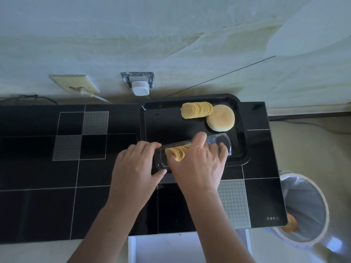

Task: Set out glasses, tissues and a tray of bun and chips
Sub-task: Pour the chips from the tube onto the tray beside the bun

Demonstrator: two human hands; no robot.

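Note:
A black tray [152,118] lies on the black tiled counter. At its far right sit a round pale bun [220,118] and a stack of yellow chips [197,110], side by side and touching. A clear plastic chip container [222,142] lies over the tray's near edge, with more chips [177,151] inside it. My left hand [135,166] grips the container's left end. My right hand [197,166] reaches into the container, its fingers closed around the chips there.
The counter [57,205] ends at the right, where a lined waste bin [303,209] stands on the floor. On the wall behind are a socket with a white adapter [140,88] and a cream plate with a cable [76,85]. A white drawer [188,247] sits below.

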